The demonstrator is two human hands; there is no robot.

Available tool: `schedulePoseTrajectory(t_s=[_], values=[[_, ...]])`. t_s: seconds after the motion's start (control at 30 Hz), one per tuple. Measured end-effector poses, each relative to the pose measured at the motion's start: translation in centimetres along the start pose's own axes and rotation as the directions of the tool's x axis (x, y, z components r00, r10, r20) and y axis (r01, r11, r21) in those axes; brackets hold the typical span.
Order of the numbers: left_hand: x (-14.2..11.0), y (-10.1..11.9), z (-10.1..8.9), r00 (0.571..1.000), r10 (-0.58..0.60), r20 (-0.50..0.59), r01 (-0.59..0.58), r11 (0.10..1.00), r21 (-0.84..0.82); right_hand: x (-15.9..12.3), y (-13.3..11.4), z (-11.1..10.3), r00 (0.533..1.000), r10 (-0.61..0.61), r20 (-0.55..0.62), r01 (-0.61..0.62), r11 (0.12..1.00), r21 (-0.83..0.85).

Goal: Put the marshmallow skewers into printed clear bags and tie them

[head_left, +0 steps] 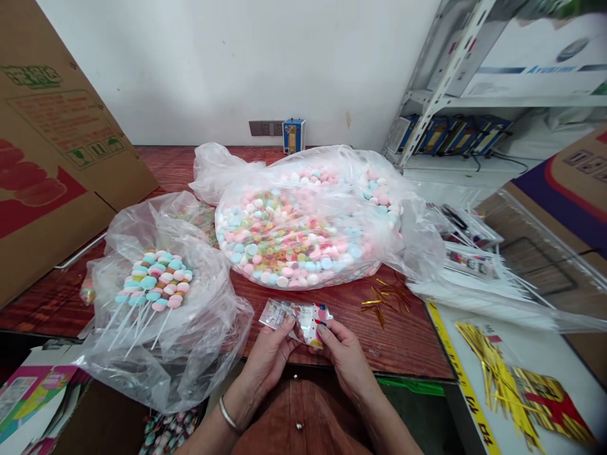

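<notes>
A small printed clear plastic bag (308, 314) lies flat between my hands at the table's front edge. My left hand (271, 355) pinches its left part, thumb on top. On the bag's right end, by a red and dotted print, the thumb and fingers of my right hand (349, 357) are closed. Beyond them a large clear sack (303, 221) bulges with pastel marshmallows and ring-shaped gummies. To the left, marshmallow skewers (159, 278) on white sticks rest on a crumpled clear plastic sheet (213, 316).
Gold twist ties (386, 300) lie on the red wooden table (265, 302), right of the bag. Further right are stacked white sticks or sleeves (493, 284) and a bundle of gold ties (497, 373). Cardboard boxes (61, 145) stand at both sides. A metal shelf (436, 95) holds blue devices.
</notes>
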State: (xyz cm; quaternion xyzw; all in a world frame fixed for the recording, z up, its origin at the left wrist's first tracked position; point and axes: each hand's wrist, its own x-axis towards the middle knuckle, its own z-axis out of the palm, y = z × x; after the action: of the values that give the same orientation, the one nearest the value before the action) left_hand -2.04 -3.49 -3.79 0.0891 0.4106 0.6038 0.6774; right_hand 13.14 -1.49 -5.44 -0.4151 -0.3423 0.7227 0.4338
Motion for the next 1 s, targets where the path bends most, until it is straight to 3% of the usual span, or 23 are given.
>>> schedulePoseTrajectory(t_s=[0.3, 0.47, 0.57, 0.7, 0.87, 1.0], values=[[-0.6, 0.0, 0.6, 0.996, 0.091, 0.009, -0.091, 0.996, 0.01, -0.5, -0.6, 0.6, 0.997, -0.071, -0.025, 0.068, 0.992, -0.103], [-1.0, 0.4, 0.9, 0.993, 0.119, 0.01, -0.119, 0.99, 0.069, -0.1, -1.6, 1.5, 0.988, -0.146, 0.043, 0.152, 0.963, -0.223], [-1.1, 1.0, 1.5, 0.988, 0.15, -0.032, -0.147, 0.987, 0.07, 0.3, -2.5, 2.4, 0.979, -0.183, 0.087, 0.201, 0.933, -0.298], [-0.9, 1.9, 2.2, 0.959, 0.274, -0.066, -0.266, 0.958, 0.11, 0.5, -4.2, 3.4, 0.97, -0.219, 0.104, 0.243, 0.878, -0.412], [-0.2, 2.7, 2.3, 0.948, 0.286, -0.136, -0.272, 0.955, 0.115, 1.0, -5.6, 3.9, 0.936, -0.331, 0.119, 0.333, 0.724, -0.604], [-0.1, 2.7, 2.3, 0.95, 0.278, -0.145, -0.278, 0.96, 0.018, 1.7, -5.4, 4.1, 0.942, -0.293, 0.163, 0.331, 0.735, -0.591]])
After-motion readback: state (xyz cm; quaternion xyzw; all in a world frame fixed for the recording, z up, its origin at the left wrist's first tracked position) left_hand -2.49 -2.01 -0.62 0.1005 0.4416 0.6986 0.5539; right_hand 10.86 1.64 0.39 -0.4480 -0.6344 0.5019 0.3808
